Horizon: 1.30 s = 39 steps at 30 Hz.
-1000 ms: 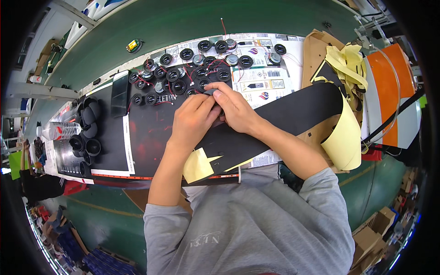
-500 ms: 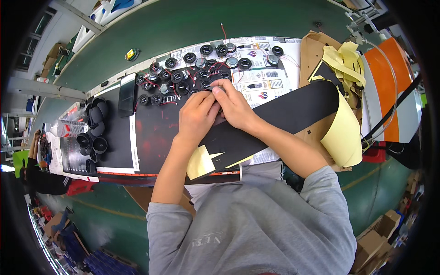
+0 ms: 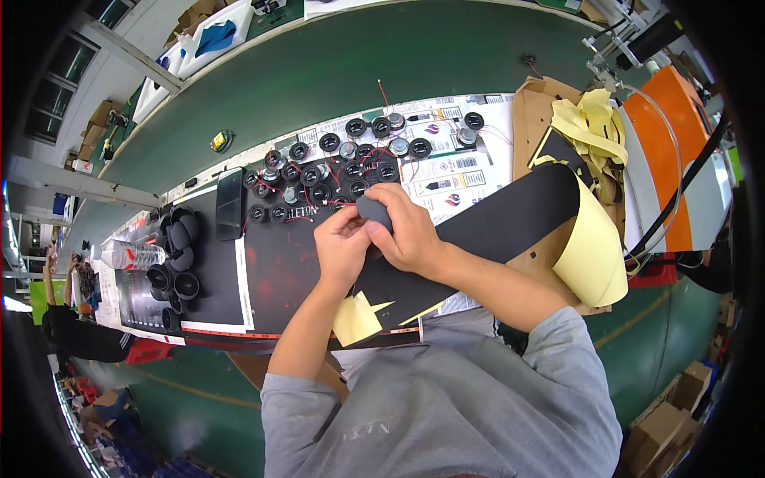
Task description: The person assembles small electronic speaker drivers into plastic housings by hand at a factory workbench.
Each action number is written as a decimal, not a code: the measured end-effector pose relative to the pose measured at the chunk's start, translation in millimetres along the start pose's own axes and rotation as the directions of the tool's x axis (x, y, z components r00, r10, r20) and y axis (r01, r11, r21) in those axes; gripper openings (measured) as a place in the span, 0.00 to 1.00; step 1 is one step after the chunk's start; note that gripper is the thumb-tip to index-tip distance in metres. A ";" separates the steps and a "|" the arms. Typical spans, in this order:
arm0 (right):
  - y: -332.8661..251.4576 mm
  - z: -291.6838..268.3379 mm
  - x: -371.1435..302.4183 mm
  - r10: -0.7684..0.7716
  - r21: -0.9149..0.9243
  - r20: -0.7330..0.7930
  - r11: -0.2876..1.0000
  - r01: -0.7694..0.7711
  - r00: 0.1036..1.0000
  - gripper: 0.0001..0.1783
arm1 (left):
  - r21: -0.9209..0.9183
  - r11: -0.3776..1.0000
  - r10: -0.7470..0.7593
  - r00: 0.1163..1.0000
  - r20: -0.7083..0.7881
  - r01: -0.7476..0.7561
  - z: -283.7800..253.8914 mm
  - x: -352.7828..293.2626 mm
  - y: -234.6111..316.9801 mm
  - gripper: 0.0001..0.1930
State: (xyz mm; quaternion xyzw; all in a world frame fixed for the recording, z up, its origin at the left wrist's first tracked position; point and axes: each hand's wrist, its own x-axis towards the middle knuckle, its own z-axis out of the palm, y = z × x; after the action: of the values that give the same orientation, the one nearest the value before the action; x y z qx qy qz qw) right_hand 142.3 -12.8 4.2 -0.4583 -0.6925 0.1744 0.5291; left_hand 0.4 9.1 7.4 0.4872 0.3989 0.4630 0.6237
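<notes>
Both my hands hold a dark grey, rounded cap-like piece point(image 3: 373, 210) above the bench. My right hand point(image 3: 413, 233) wraps its fingers over the far side, thumb against the near edge. Fingers of my left hand point(image 3: 338, 245) pinch its left side; what lies under the piece is hidden. Just beyond them lie several small round speakers point(image 3: 320, 193) with black rims and thin red wires. A long black adhesive-backed strip point(image 3: 510, 209) runs under my right forearm, its yellow backing point(image 3: 596, 259) curling at the right end.
Black cups point(image 3: 185, 285) are grouped at the left beside a water bottle point(image 3: 134, 255) and a dark phone point(image 3: 229, 204). Crumpled yellow backing paper point(image 3: 591, 123) lies on cardboard point(image 3: 532, 110) at the right. An orange machine panel point(image 3: 668, 119) stands beyond. Another person point(image 3: 76, 331) is far left.
My hands have turned the rounded piece so its dark surface now shows between them; before, they mostly covered it. The whole view has shifted slightly, with the bench lower in the picture.
</notes>
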 end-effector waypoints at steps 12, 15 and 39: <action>1.8 9.4 -1.0 -0.100 0.066 0.015 0.993 0.099 0.995 0.25 | -0.032 0.983 0.183 0.965 0.186 -0.180 -12.1 -2.3 -2.9 0.15; 2.6 11.1 -1.1 -0.105 0.072 0.001 0.992 0.104 0.995 0.24 | -0.006 0.986 0.165 0.969 0.186 -0.167 -11.5 -1.0 1.7 0.14; 0.2 -5.5 -4.8 -0.275 0.187 0.416 0.959 0.214 0.867 0.21 | 0.569 0.785 0.307 0.951 -0.016 -0.244 -41.4 184.5 69.4 0.15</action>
State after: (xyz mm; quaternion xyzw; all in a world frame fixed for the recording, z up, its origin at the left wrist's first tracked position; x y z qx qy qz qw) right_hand 147.4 -17.9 3.4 -0.2790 -0.8325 0.2508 0.4077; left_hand -5.3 204.0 58.0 0.6759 0.4746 0.4372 0.3561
